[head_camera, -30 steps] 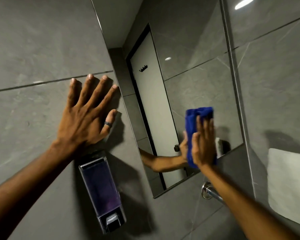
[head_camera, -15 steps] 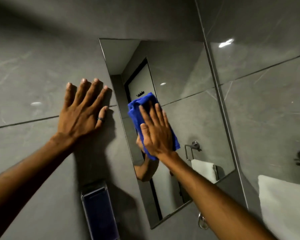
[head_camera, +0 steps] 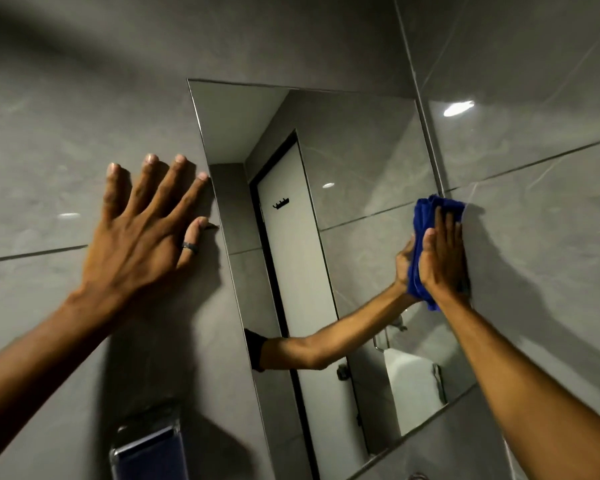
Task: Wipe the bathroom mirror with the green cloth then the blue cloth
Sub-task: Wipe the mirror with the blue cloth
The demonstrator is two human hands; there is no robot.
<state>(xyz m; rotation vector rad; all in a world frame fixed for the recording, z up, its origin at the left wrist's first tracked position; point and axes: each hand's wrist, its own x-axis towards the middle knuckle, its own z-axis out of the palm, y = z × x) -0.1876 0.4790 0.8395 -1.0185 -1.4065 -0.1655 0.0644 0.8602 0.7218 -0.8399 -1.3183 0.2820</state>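
Observation:
The bathroom mirror (head_camera: 343, 161) hangs on a grey tiled wall and fills the middle of the view. My right hand (head_camera: 442, 258) presses a folded blue cloth (head_camera: 426, 216) flat against the mirror's right edge, about halfway up. The glass reflects that arm and the cloth. My left hand (head_camera: 142, 233) rests flat on the wall tile just left of the mirror, fingers spread, a dark ring on the thumb. No green cloth is in sight.
A soap dispenser (head_camera: 149, 452) is fixed to the wall below my left hand. The mirror reflects a white door, a hook rack and a white towel on a ring. A chrome fitting (head_camera: 418, 476) shows under the mirror's lower edge.
My right hand has swept the blue cloth from the mirror's left side across to its right edge. My left hand stays planted on the wall. The view has tilted upward.

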